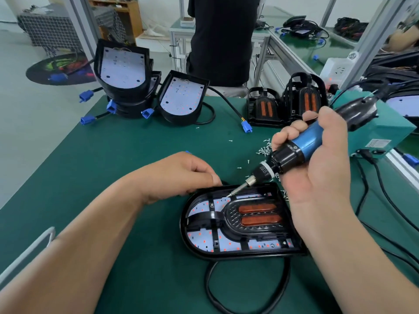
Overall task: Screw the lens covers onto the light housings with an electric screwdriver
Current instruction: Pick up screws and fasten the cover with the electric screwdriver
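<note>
A black light housing (192,241) lies flat on the green mat in front of me, with a black lens cover (235,219) carrying two orange strips set into it. My right hand (317,168) grips a blue and black electric screwdriver (301,143), tilted down to the left, its bit tip resting on the cover's upper left edge. My left hand (181,175) presses on the housing's far left rim, fingers curled over the edge. A pile of small silver screws (264,149) lies just behind the screwdriver.
Stacked open housings (122,71) with blue connectors stand at the back left, another one (181,98) beside them. Two lens covers (285,105) lean at the back right. A teal power box (385,130) and black cables lie right. A person in black (222,37) stands behind the table.
</note>
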Demonstrator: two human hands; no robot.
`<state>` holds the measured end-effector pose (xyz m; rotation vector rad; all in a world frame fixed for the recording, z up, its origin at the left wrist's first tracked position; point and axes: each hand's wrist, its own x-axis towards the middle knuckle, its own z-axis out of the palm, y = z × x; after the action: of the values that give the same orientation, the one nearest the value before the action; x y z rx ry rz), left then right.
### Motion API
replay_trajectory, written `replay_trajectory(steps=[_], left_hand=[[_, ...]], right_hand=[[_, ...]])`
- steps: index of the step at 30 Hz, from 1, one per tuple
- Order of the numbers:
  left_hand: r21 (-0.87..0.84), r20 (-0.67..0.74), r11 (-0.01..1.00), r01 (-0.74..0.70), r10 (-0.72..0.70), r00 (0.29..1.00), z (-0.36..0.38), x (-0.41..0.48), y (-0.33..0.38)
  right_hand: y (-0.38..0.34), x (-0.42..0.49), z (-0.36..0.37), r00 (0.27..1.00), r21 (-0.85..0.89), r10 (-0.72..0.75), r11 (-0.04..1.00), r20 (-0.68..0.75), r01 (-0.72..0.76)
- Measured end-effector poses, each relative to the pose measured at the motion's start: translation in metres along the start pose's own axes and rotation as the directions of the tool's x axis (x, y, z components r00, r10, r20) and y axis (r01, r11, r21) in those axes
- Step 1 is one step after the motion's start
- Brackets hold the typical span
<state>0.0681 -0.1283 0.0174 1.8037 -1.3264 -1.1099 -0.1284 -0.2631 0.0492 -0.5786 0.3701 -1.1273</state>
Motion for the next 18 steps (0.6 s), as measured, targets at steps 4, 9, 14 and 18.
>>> replay_trajectory(steps=[4, 9, 14, 18], left_hand=[[0.166, 0.045, 0.984, -0.061, 0.054, 0.997, 0.0, -0.003, -0.001], [0.126, 0.047, 0.989, -0.074, 0.068, 0.997, 0.001, -0.002, -0.001], [0.114, 0.042, 0.99, -0.085, 0.081, 0.996, 0.001, -0.002, -0.001], [0.102, 0.042, 0.992, -0.08, 0.076, 0.996, 0.002, -0.004, 0.001]], right_hand=[[0.001, -0.02, 0.006, 0.99, -0.076, 0.052, 0.996, 0.132, -0.042], [0.006, -0.034, 0.011, 0.971, -0.199, 0.103, 0.978, 0.214, -0.059], [0.007, -0.038, 0.013, 0.961, -0.263, 0.125, 0.963, 0.247, -0.058], [0.007, -0.041, 0.015, 0.954, -0.307, 0.124, 0.951, 0.274, -0.035]])
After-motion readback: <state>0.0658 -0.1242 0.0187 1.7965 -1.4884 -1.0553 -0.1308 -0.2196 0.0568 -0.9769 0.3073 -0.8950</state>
